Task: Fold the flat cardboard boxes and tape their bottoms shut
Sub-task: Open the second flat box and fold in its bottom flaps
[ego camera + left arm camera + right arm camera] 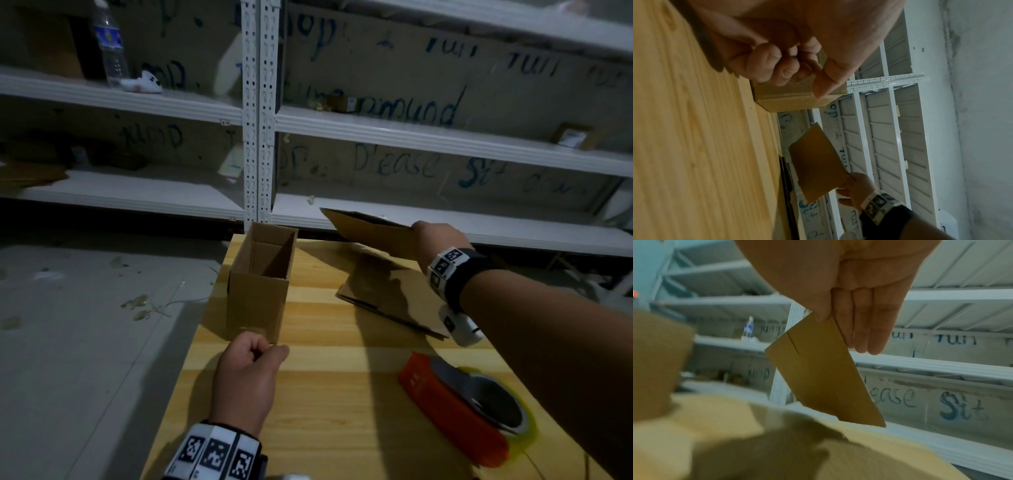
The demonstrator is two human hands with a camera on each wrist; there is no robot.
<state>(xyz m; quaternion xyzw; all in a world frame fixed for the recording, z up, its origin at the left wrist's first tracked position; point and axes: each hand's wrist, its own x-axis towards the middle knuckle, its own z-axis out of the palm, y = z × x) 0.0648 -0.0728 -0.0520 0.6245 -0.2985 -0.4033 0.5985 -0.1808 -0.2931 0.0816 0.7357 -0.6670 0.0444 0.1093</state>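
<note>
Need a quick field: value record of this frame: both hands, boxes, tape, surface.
left hand: fingers curled, holding nothing, just in front of the folded box
right hand: pinches a flat box by one end, lifted above the table
folded box: upright, top open, at the table's far left
flat box: still flat, tilted, in the air
flat stack: more flat cardboard lying under the right hand
tape dispenser: red, lying on the table, near right, untouched
table: light wood

The left hand (789, 53), fingers (764, 65) curled and empty, hovers by the folded box (795, 100) on the wooden table (684, 146).
</note>
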